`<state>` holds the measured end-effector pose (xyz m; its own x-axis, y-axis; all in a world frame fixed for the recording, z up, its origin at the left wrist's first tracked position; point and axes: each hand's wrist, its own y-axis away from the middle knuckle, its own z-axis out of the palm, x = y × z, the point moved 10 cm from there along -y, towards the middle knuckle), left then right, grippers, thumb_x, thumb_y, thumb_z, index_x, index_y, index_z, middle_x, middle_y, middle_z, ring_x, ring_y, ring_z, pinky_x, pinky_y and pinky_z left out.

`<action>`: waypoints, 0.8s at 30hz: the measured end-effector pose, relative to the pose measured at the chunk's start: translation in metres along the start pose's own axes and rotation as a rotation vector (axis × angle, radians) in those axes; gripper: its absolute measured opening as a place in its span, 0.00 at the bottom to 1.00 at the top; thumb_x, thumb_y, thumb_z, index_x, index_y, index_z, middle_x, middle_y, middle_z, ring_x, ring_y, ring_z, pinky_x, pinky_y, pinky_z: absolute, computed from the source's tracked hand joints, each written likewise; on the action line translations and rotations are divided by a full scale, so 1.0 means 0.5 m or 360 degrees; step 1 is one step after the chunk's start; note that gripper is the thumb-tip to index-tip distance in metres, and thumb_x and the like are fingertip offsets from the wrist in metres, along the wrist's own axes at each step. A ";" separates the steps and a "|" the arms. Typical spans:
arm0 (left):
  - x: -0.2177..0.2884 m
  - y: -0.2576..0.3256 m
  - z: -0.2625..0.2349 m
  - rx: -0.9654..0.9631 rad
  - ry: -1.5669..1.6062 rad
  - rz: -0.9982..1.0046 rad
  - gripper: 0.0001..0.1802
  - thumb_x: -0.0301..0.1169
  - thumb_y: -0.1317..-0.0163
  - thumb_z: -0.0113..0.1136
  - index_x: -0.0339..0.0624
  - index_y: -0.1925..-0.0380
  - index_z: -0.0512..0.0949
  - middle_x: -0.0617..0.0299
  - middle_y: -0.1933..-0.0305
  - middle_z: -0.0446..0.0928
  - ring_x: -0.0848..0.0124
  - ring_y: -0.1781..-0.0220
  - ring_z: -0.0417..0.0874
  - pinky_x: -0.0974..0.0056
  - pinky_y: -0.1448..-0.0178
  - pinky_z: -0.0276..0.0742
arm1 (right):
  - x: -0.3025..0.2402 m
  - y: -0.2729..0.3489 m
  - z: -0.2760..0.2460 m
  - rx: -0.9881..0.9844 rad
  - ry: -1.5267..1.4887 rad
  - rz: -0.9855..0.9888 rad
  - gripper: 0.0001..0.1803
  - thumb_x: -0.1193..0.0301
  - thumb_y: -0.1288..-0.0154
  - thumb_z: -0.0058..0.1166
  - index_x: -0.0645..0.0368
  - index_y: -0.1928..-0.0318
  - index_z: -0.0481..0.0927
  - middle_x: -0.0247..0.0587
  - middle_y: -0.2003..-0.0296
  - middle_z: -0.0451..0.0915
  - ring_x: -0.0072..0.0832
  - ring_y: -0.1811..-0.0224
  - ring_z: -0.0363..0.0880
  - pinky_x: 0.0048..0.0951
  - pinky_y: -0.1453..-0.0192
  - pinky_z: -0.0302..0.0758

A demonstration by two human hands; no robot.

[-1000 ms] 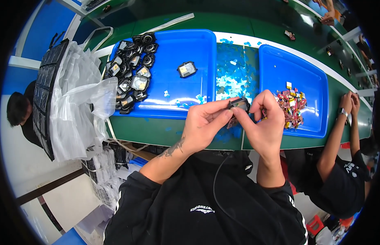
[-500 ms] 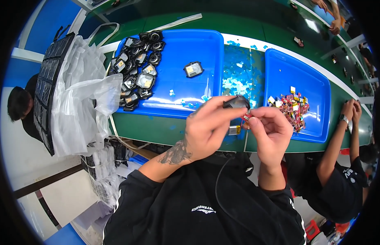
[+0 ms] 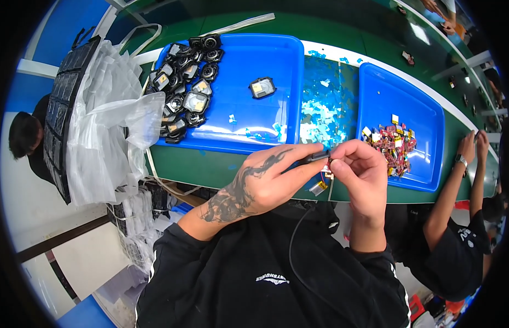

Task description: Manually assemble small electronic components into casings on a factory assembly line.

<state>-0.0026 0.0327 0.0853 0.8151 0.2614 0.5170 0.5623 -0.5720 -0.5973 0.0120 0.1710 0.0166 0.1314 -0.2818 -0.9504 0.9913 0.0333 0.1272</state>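
My left hand (image 3: 268, 183) is closed on a black plastic housing (image 3: 314, 157), seen edge-on between its fingers. Thumb and forefinger of my right hand (image 3: 361, 172) pinch together at the housing's right end, on a small red circuit board (image 3: 328, 169) that is mostly hidden by the fingertips. A silver battery with a yellow strip (image 3: 318, 188) hangs below the board on thin wires. Both hands meet above the green bench, between two blue trays.
The left blue tray (image 3: 249, 145) holds piled black housings (image 3: 197, 101) and a lone one (image 3: 262, 87). Boards with batteries (image 3: 394, 147) heap in the right tray (image 3: 437, 136). Blue film scraps (image 3: 323, 112) cover the bench between. Plastic-wrapped black trays (image 3: 63, 120) stand left; a co-worker (image 3: 451, 246) sits right.
My left hand has tipped and turned, so the housing now lies flatter and edge-on. The hanging battery has swung and dropped slightly. My right hand keeps its pinch beside the housing.
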 end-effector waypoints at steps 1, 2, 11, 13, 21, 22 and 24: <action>0.004 0.001 0.000 0.0000 0.0003 -0.0004 0.17 0.21 0.52 0.72 0.40 0.59 0.85 0.55 0.53 0.82 0.63 0.59 0.86 0.65 0.58 0.83 | -0.001 -0.002 0.000 0.0001 0.0001 0.0005 0.07 0.82 0.34 0.56 0.69 0.56 0.76 0.38 0.63 0.81 0.18 0.62 0.79 0.17 0.57 0.75; -0.002 -0.001 0.000 -0.0006 0.0032 -0.0101 0.16 0.22 0.51 0.71 0.39 0.59 0.84 0.56 0.54 0.82 0.62 0.59 0.86 0.64 0.58 0.84 | -0.007 -0.005 0.004 -0.0030 -0.0007 -0.0033 0.06 0.82 0.33 0.55 0.68 0.57 0.76 0.37 0.62 0.80 0.17 0.61 0.77 0.18 0.56 0.74; -0.108 0.077 0.084 -0.0001 0.1425 -0.1375 0.05 0.17 0.39 0.63 0.28 0.63 0.83 0.55 0.57 0.80 0.75 0.62 0.82 0.75 0.61 0.79 | -0.025 0.008 0.024 0.0065 0.0266 -0.0256 0.06 0.82 0.32 0.53 0.65 0.56 0.72 0.34 0.61 0.75 0.17 0.60 0.73 0.19 0.54 0.73; -0.108 0.078 0.090 -0.0037 0.1440 -0.1398 0.06 0.16 0.39 0.62 0.28 0.62 0.83 0.55 0.53 0.79 0.74 0.59 0.83 0.73 0.57 0.81 | -0.028 0.008 0.018 0.0160 0.0254 -0.0211 0.11 0.84 0.37 0.58 0.65 0.55 0.72 0.35 0.61 0.75 0.17 0.59 0.75 0.18 0.57 0.74; -0.094 0.074 0.096 0.0165 0.1757 -0.1257 0.25 0.17 0.36 0.57 0.36 0.37 0.70 0.55 0.39 0.73 0.68 0.40 0.78 0.65 0.39 0.77 | -0.034 0.014 0.004 0.0416 0.0474 -0.0487 0.17 0.85 0.42 0.63 0.63 0.55 0.71 0.35 0.66 0.77 0.16 0.68 0.76 0.17 0.62 0.72; -0.093 0.075 0.097 0.0135 0.1714 -0.1240 0.26 0.16 0.35 0.55 0.36 0.36 0.68 0.53 0.38 0.73 0.67 0.40 0.78 0.64 0.37 0.76 | -0.035 0.015 0.005 0.0424 0.0542 -0.0517 0.17 0.85 0.42 0.63 0.63 0.55 0.71 0.35 0.66 0.77 0.15 0.69 0.74 0.17 0.63 0.71; -0.093 0.074 0.095 0.0158 0.1706 -0.1194 0.26 0.16 0.35 0.55 0.36 0.37 0.68 0.53 0.39 0.73 0.67 0.40 0.78 0.64 0.38 0.76 | -0.034 0.017 0.005 0.0432 0.0608 -0.0545 0.17 0.85 0.42 0.63 0.63 0.55 0.71 0.35 0.67 0.77 0.15 0.70 0.73 0.16 0.65 0.70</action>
<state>-0.0129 0.0363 0.0102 -0.1877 -0.2811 0.9412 0.8729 -0.4870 0.0286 0.0180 0.1736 0.0346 -0.1545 0.1346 -0.9788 0.9477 -0.2598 -0.1853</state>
